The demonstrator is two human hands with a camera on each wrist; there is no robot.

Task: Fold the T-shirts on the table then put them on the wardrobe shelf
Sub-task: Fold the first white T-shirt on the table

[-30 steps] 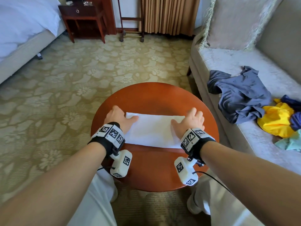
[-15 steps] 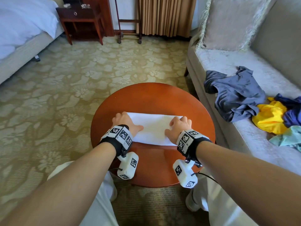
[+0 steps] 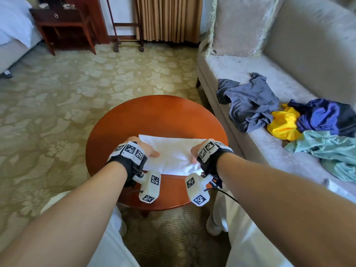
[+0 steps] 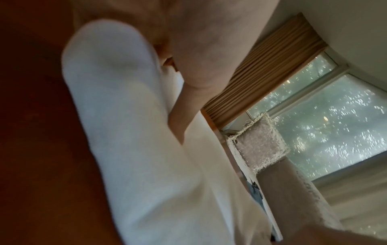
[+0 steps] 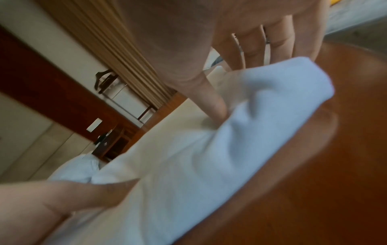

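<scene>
Where palms lay flat before, both hands [image 3: 146, 149] now pinch the shirt [image 3: 173, 155]

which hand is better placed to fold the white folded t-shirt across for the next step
Probably the right hand: its thumb and fingers already pinch the end of the white folded T-shirt on the round wooden table. The left hand grips the other end and could anchor it.

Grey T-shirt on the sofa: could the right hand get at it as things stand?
Probably not yet: the right hand is gripping the white T-shirt on the table. Nothing blocks the way to the grey T-shirt on the sofa.
</scene>
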